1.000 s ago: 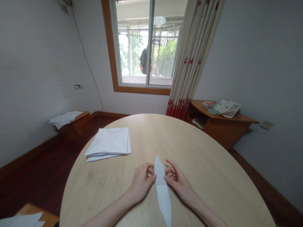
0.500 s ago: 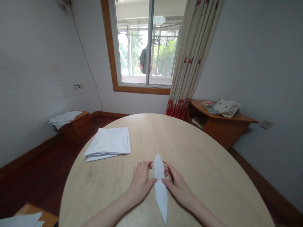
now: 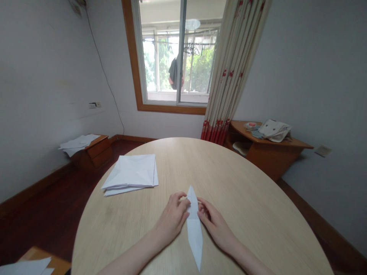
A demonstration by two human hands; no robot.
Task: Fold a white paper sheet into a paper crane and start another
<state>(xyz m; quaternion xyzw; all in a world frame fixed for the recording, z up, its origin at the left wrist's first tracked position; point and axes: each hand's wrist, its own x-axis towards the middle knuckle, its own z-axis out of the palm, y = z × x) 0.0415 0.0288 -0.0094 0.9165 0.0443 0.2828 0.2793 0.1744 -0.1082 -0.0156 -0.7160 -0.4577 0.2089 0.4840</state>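
A narrow strip of folded white paper [image 3: 195, 233], pointed at both ends, lies lengthwise in front of me on the round table [image 3: 229, 183]. At its left edge is my left hand [image 3: 173, 214], fingers curled and thumb against the paper. My right hand [image 3: 214, 221] holds the opposite edge, with its thumb on the paper and the other fingers bent beside it. Some fingertips are hidden behind the paper and the hands. To the left rests a stack of folded white paper sheets [image 3: 132, 170].
Behind the table on the left, a small wooden cabinet [image 3: 99, 151] carries loose papers [image 3: 78, 142]. A wooden desk [image 3: 266, 152] with a white bag [image 3: 275, 130] stands at the right wall. More papers [image 3: 28, 265] lie at the lower left. A curtain [image 3: 226, 76] hangs by the window.
My left fingers have closed in on the upper left edge of the folded paper. The right thumb has shifted slightly up along its edge. The paper stays nearly in place.
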